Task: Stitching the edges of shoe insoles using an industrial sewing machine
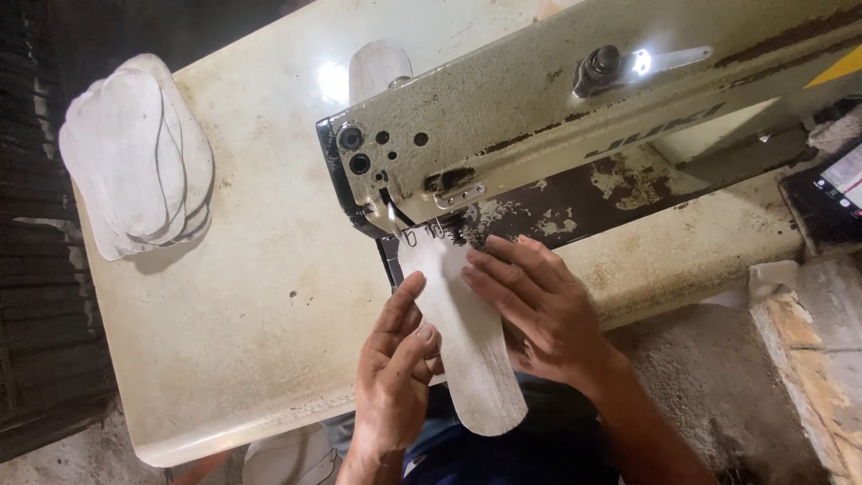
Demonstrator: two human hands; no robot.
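Lying between the two hands, a long pale sole-shaped piece (467,346) runs from under the sewing machine head (539,117) back toward the person, its rounded end hanging past the near edge of the tabletop (251,323). The left hand (395,377) presses flat against the piece's left edge, thumb and forefinger spread narrowly along it, gripping nothing that shows. The right hand (539,310) lies open, fingers splayed wide, its fingertips on the piece's right side just behind the presser foot (422,235); the needle itself is probably there too, though shadow hides it. Beyond the fingertips of both hands the machine head blocks the way forward. Left of the left hand the tabletop runs bare and broad to its far-left corner, where a stack of similar pale cut pieces (135,153) sits well apart, overhanging that edge. Another pale piece (377,67) shows beyond the machine. Right of the right hand the tabletop narrows under the machine arm.
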